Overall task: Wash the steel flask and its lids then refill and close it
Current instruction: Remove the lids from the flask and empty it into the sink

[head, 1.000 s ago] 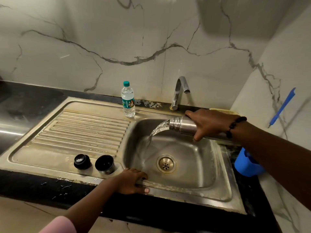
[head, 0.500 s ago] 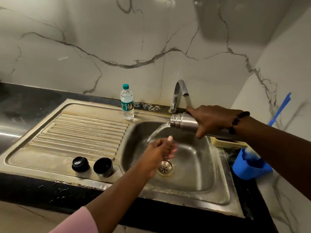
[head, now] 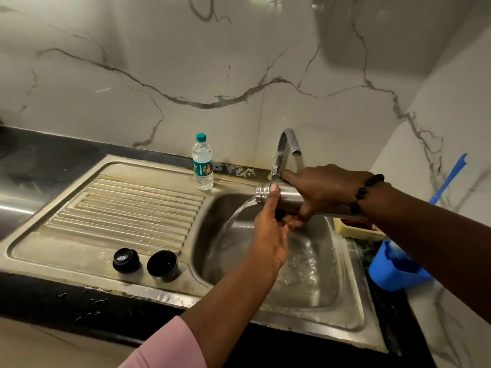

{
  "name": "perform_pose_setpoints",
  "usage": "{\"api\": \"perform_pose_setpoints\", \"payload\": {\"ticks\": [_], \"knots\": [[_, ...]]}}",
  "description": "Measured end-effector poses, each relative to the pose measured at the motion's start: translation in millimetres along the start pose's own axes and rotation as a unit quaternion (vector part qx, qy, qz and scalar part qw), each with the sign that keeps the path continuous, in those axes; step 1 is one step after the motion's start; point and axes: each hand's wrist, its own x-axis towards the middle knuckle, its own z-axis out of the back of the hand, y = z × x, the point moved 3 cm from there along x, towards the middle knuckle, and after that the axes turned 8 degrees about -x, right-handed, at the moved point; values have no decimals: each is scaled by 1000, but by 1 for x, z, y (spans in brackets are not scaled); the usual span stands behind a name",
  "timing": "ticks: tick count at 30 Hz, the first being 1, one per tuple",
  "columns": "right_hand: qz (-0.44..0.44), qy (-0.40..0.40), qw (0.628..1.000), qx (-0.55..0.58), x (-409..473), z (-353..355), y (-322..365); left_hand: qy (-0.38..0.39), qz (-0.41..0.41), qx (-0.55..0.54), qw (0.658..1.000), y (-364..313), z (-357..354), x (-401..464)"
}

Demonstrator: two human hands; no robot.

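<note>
Flask (head: 288, 196) lies sideways, mouth pointing left, pouring into the sink (head: 353, 301); right hand (head: 328, 189) grasps its body, left hand (head: 271, 232) cups the neck.

Both hands hold the steel flask (head: 285, 195) sideways over the sink (head: 313, 282), water pouring from its mouth.

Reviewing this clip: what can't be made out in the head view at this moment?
- Steel flask: base hidden behind the right hand and wrist.
- Left hand: fingertips blurred, contact with the flask neck uncertain.
- Sink drain: covered by the left arm.
- Yellow tray: mostly hidden by the right arm.
</note>
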Motion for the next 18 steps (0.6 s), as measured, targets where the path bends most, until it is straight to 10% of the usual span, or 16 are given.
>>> {"api": "perform_pose_setpoints", "payload": {"ticks": [8, 18], "knots": [[13, 167, 986, 20, -19, 18, -21, -82, 21, -122, 989, 4, 10, 4], [-19, 96, 995, -21, -18, 35, -23, -120, 22, -183, 976, 5, 7, 12]]}}
